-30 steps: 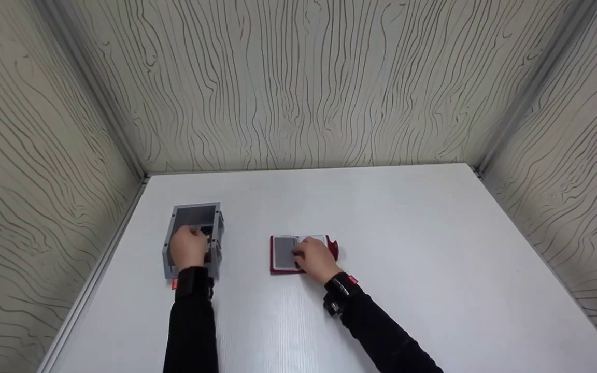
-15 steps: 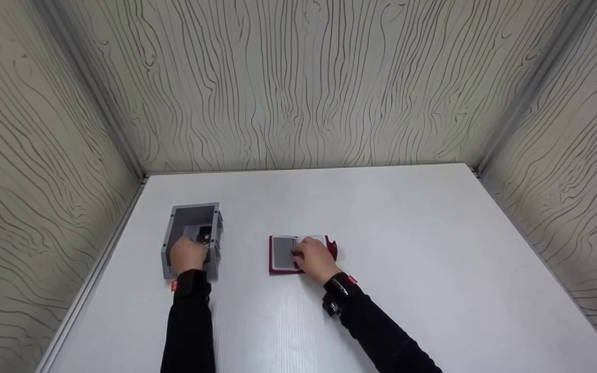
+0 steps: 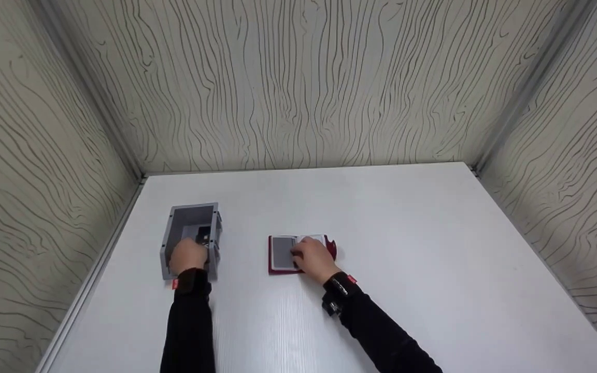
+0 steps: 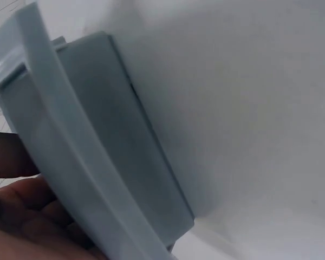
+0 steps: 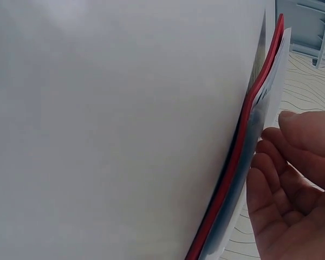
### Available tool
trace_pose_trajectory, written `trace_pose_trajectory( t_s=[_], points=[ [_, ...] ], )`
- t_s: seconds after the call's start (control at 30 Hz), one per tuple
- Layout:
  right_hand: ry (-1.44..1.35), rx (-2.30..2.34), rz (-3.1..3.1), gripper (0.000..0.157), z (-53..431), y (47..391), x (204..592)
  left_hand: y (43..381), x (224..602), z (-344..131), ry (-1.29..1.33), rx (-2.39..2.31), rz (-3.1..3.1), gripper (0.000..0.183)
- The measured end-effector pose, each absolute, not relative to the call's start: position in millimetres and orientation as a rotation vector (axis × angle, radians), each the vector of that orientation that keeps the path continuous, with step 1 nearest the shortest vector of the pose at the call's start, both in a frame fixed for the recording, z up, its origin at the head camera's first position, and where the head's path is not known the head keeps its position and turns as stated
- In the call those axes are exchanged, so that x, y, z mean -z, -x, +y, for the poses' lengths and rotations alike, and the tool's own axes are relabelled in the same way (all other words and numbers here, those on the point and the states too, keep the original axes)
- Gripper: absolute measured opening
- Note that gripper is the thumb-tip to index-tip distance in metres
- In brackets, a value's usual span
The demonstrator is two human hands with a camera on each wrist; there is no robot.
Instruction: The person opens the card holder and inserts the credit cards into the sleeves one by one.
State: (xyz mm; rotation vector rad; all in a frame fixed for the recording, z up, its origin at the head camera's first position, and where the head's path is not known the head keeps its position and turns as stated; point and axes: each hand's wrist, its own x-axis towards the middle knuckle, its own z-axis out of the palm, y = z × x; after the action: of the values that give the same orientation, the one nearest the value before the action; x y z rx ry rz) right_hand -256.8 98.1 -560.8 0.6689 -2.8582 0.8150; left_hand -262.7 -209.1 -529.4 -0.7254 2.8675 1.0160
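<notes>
A rectangular grey plastic bin (image 3: 187,216) sits on the left of the white bench (image 3: 407,233); the person's left hand (image 3: 188,256) dips into its near end, beside a small black item (image 3: 203,232). Its fingertips are hidden, so I cannot tell their grip. The right hand (image 3: 317,259) touches an open booklet with a dark red cover and grey left page (image 3: 282,254), fingers (image 5: 260,195) loosely curled, thumb close; whether they pinch a page, I cannot tell. I judge this a reaching-in step; the next move calls for a steady booklet.
</notes>
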Motion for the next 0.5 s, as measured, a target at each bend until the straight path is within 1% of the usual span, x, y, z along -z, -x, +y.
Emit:
trace_pose_trajectory(
  t_s=[0.5],
  points=[
    [-0.677,-0.81,-2.851,0.02,97.9,256.6,560.4,262.2,528.0,-210.5,0.707,-1.061,2.853,0.021]
  ],
)
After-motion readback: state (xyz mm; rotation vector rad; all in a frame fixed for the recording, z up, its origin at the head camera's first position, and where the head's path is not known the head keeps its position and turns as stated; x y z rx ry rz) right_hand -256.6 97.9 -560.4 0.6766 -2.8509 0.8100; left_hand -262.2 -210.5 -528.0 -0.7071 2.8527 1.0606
